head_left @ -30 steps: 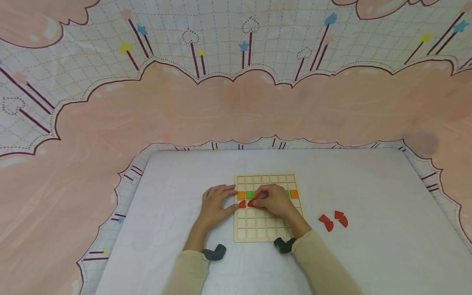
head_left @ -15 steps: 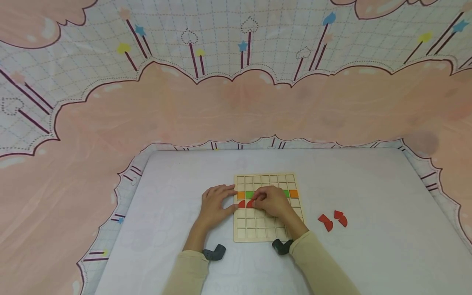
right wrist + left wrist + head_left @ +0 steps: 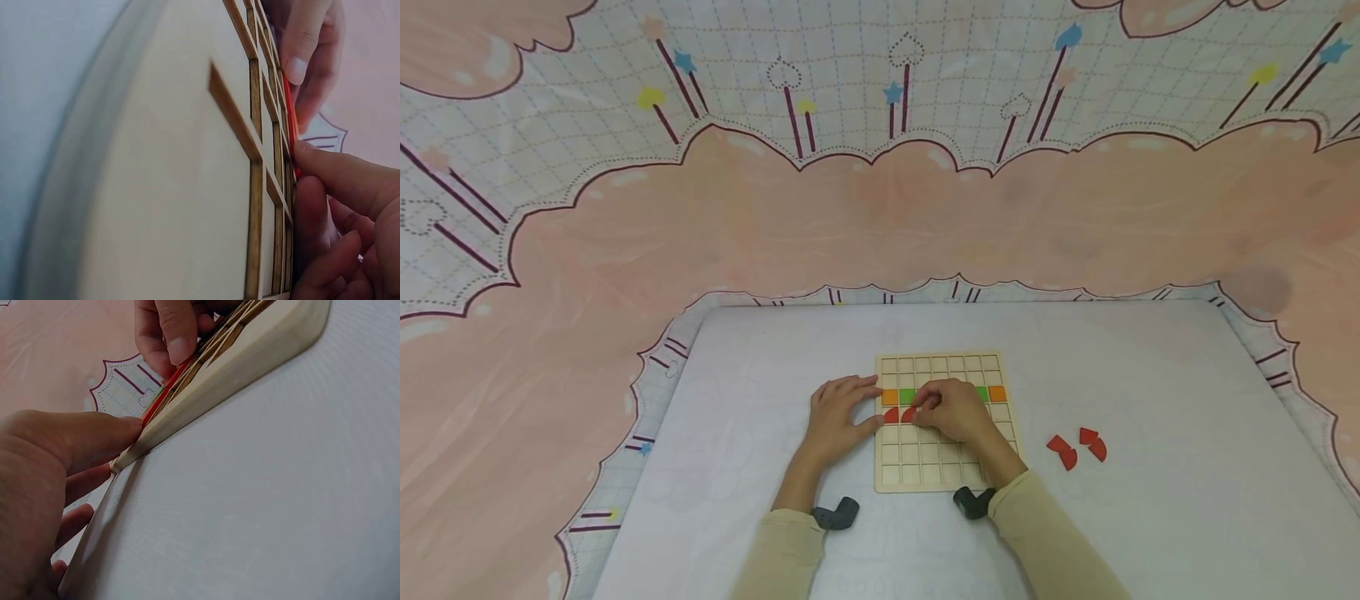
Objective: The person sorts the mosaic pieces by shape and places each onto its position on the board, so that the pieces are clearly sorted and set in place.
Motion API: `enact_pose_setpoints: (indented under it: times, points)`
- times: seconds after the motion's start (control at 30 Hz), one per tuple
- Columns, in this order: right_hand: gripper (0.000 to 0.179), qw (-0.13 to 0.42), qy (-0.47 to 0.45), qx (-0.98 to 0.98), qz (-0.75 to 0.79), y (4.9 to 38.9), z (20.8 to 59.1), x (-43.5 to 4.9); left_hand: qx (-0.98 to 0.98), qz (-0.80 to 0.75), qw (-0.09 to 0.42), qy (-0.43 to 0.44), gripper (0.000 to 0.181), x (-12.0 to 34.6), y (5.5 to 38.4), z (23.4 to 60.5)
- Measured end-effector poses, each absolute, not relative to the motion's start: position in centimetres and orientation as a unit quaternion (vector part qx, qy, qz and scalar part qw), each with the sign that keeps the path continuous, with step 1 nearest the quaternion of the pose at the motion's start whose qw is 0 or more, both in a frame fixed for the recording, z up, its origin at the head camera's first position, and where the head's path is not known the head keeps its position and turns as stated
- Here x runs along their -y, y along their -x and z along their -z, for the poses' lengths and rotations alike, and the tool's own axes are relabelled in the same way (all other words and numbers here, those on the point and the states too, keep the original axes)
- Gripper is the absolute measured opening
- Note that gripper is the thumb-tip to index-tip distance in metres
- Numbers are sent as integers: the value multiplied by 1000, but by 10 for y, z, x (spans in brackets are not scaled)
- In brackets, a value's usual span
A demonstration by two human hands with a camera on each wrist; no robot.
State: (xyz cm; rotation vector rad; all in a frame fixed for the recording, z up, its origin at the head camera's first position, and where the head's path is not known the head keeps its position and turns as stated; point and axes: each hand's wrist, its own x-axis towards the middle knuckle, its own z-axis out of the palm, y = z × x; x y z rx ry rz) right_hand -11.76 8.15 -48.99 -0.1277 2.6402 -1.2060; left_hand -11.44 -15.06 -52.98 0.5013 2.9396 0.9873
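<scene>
A wooden grid board [image 3: 912,454] lies on the white table. My left hand [image 3: 838,421] rests at its left edge, fingers spread, with the thumb [image 3: 106,434] at the rim beside a red quarter-circle tile [image 3: 892,415]. My right hand [image 3: 958,410] reaches over the board, thumb and forefinger pinched together at the right side of a second red quarter-circle tile [image 3: 907,414] in the neighbouring cell. In the right wrist view, its thumb tip [image 3: 306,153] meets the red tile's edge. Above these lies a row with orange [image 3: 890,397] and green [image 3: 907,397] squares, its middle hidden by the right hand.
Several loose red pieces lie right of the board, in a left group [image 3: 1067,458] and a right group [image 3: 1098,450]. A dark device [image 3: 837,513] is at the left wrist and another [image 3: 974,502] at the right. Patterned cloth [image 3: 925,217] hangs behind the table.
The right hand has shifted slightly left, bringing the second red tile squarely into its cell; over the last half second it barely moves. The left hand stays in place.
</scene>
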Motion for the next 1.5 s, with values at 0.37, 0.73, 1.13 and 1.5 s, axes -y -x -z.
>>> enact_pose_setpoints:
  times: [0.37,0.73,1.13,1.5]
  points:
    - [12,125,33,-899,417,119,491,-84,-936,-310,-2,-164,42,151,114,530]
    - [16,142,32,-893,425,117,490,-89,-933,-313,-25,-177,42,150,112,529]
    - [17,152,48,-885,438,112,479,-131,-936,-310,-18,-166,42,150,112,528]
    - [18,154,36,-894,419,105,465,-189,-935,-314,-18,-166,42,150,112,530]
